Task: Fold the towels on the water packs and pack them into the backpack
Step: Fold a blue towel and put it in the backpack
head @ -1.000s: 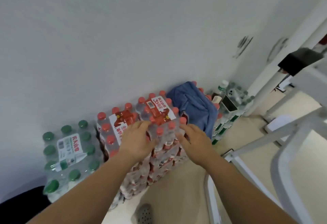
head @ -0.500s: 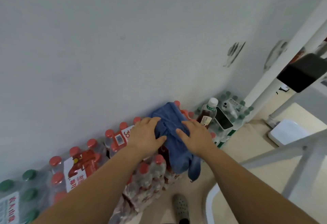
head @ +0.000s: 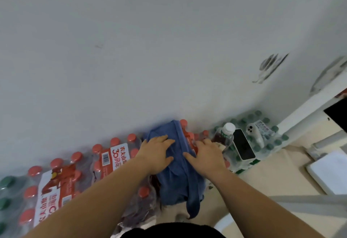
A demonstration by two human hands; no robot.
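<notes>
A blue towel [head: 177, 177] lies crumpled on red-capped water packs [head: 112, 155] that stand along the white wall. One corner of it hangs down over the packs' front edge. My left hand [head: 156, 153] rests flat on the towel's left part, fingers spread. My right hand [head: 205, 155] lies flat on the towel's right edge, with its fingers reaching over the red caps beside it. No backpack is in view.
Green-capped water packs [head: 262, 138] stand to the right, with a tea bottle [head: 224, 136], a dark phone [head: 244, 146] and a small white device [head: 254, 130] on them. More green-capped packs [head: 7, 190] at far left. White frame bars [head: 308, 202] and a white box [head: 330, 172] stand on the floor at right.
Both hands left the red-capped pack and moved right onto the blue towel. Since half a second ago they have spread apart and flattened on it.
</notes>
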